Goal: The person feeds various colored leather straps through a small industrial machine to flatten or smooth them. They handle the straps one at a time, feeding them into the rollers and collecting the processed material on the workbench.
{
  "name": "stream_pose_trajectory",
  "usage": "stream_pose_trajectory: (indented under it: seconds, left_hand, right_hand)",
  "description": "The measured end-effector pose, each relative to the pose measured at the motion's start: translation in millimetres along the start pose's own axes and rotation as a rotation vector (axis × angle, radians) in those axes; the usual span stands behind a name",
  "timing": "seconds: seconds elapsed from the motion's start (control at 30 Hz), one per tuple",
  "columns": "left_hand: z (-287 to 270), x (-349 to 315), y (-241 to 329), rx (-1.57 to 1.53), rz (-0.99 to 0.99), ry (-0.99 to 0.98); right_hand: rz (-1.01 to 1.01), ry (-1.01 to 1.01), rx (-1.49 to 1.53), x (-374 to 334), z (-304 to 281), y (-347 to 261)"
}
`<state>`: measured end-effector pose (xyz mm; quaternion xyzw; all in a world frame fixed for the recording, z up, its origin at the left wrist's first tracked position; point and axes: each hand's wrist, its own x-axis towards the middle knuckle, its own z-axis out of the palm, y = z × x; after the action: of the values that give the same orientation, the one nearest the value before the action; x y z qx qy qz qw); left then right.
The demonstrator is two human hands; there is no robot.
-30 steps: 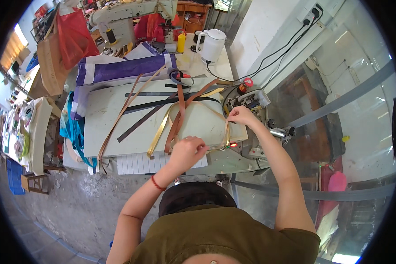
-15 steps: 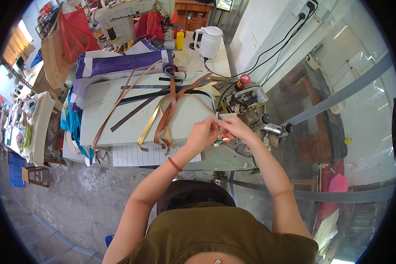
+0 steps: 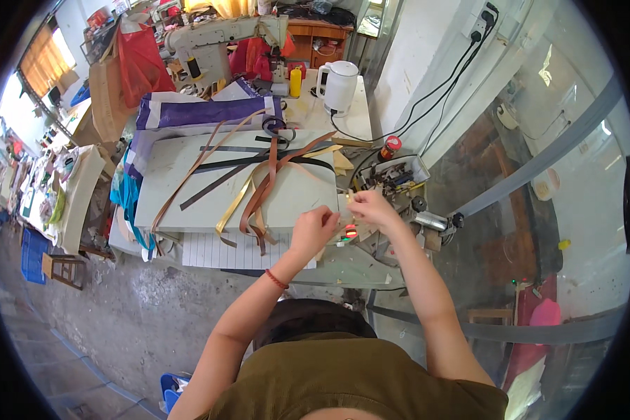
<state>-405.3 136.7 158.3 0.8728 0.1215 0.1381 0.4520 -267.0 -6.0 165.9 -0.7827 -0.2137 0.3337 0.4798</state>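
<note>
My left hand (image 3: 313, 232) is closed beside the right edge of the pale board (image 3: 168, 182), fingertips curled together; what they hold, if anything, is hidden. A little to its right and farther off, my right hand (image 3: 372, 209) pinches at a small pale-yellow bit, too small to name. Just below and between the hands glows a small red light (image 3: 351, 231) on a device. Leather-like strips lie crossed on the board: a brown strip (image 3: 260, 192), a gold strip (image 3: 235, 204), a black strip (image 3: 220, 166) and several others. A thin light-tan strip runs over the board toward my hands.
Behind the board are a folded purple-and-white sack (image 3: 196, 114), a sewing machine (image 3: 224, 31), a yellow bottle (image 3: 295, 82) and a white kettle (image 3: 340, 85). A tool box (image 3: 399, 175) and a metal clamp-like part (image 3: 432, 219) stand at right. Lined paper (image 3: 227, 253) lies at the front.
My hands, together half a second ago, have come apart, the left staying nearer me and the right farther off. The view has tilted up slightly.
</note>
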Motion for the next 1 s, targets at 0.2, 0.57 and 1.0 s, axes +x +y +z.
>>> stream_pose_trajectory:
  seconds: [0.2,0.57,1.0]
  left_hand:
    - [27,29,34,-0.803,-0.365,-0.435]
    - [46,3,103,-1.150,-0.158,-0.670]
    - [101,-93,73,-0.919,-0.281,-0.769]
  right_hand:
    - [0.051,-0.132,0.238,-77,-38,-37]
    - [-0.073,0.200,0.435,-152,-58,9]
    - [-0.174,0.436,0.639,-156,-99,34]
